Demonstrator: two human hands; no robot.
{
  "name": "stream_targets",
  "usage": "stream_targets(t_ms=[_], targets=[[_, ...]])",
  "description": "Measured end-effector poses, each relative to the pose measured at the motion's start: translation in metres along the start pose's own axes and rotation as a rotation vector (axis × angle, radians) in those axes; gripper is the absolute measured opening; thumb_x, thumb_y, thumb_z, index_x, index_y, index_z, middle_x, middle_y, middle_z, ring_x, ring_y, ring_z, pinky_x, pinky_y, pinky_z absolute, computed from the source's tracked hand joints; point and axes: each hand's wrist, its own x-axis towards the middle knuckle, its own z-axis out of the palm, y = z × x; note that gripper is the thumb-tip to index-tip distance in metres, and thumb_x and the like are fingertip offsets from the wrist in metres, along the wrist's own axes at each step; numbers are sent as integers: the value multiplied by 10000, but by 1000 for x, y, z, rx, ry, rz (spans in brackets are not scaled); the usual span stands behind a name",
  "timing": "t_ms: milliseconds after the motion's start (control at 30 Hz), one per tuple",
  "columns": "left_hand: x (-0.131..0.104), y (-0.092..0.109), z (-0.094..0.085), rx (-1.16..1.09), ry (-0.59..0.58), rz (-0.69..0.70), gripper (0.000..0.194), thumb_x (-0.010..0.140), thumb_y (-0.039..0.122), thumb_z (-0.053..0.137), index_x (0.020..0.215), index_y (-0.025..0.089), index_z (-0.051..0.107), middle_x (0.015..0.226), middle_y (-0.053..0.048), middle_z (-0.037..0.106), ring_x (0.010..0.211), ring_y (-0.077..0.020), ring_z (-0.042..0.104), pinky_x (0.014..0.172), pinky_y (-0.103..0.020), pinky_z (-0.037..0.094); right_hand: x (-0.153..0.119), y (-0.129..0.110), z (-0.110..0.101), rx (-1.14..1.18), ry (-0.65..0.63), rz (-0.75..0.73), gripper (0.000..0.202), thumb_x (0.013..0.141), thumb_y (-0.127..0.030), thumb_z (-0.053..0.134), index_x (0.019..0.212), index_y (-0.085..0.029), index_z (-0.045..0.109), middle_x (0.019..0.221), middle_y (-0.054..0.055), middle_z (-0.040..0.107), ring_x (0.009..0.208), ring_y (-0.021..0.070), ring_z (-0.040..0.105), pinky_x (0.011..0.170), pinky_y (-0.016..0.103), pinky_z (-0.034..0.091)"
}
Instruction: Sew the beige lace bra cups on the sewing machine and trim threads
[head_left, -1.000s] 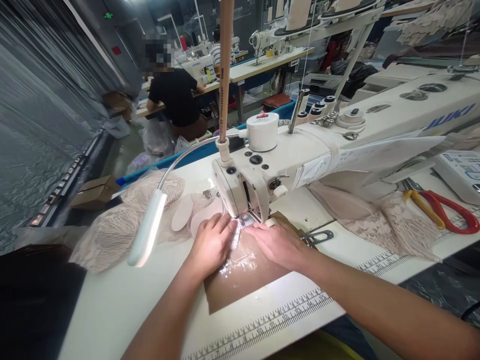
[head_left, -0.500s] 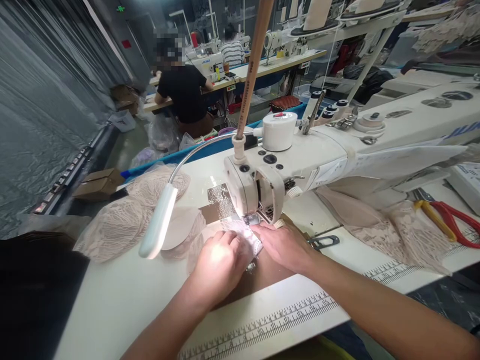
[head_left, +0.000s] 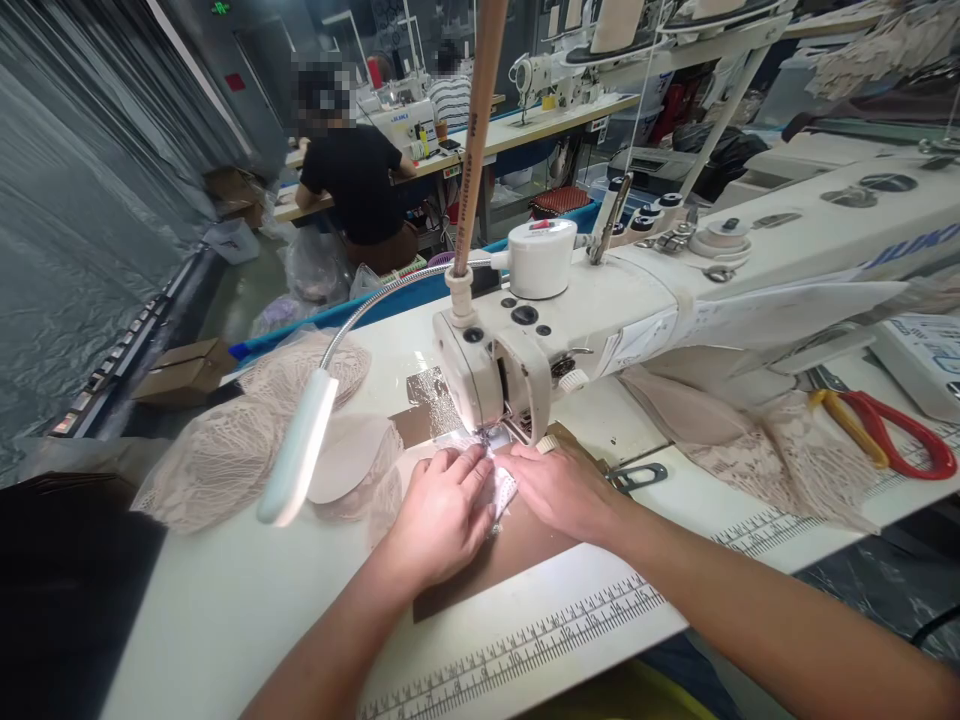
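Note:
A small piece of whitish patterned fabric lies under the needle area of a white sewing machine, brightly lit. My left hand rests on its left part, fingers stretched forward and lying flat close to the presser foot. From the right, my right hand touches the fabric's edge with extended fingertips beside the foot. The fingers partly cover the fabric, and its far end is hidden beneath the machine head. Under both hands is a brown plate on the white table.
Beige lace cups are piled on the left, near a lamp on a bent neck. Rightward lie more lace pieces and red-and-yellow-handled scissors. A ruler strip runs along the front edge. Another person sits at a machine behind.
My left hand's fingers have straightened from a curled pose and reached forward over the fabric. My right hand stays beside the foot. The whole view has shifted slightly.

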Motion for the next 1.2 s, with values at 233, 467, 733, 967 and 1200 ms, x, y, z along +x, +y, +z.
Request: stream_targets(t_ms=[233,467,733,967,1200], targets=[[-20,22,-26,21,-193,-14,537,765,258,585,1287,171,498,1312,-117,519,1135,-305,466,923,-453,431,-6,2,3,61,125,5,282,894,-138,427,1047,-186,659,848,53,694,758,165,610,699,273,432],[-15,13,-15,-69,-160,-38,214,822,85,426,866,134,629,877,-90,625,795,-210,558,707,-312,446,-9,2,2,178,269,-49,230,921,-174,438,987,-193,657,874,36,705,763,150,630,700,268,472],[-12,-47,-1,-1101,-136,-221,347,863,471,475,695,167,476,614,39,413,526,-85,367,499,-210,287,-19,-9,-1,-46,342,-270,271,889,-360,546,1032,-133,586,893,93,681,799,195,630,695,311,493],[-11,-52,5,-1162,-55,-212,324,833,456,492,695,165,451,624,41,386,553,-85,335,523,-216,272,7,-39,7,-225,134,-230,439,858,-498,546,1046,-105,598,933,124,648,797,234,602,667,335,482],[-12,-51,2,-1072,-39,-216,261,825,387,501,699,159,517,630,35,431,575,-96,378,540,-223,298,22,-41,13,-208,199,-180,298,936,-144,336,818,-145,609,796,92,628,765,187,565,699,309,447]])
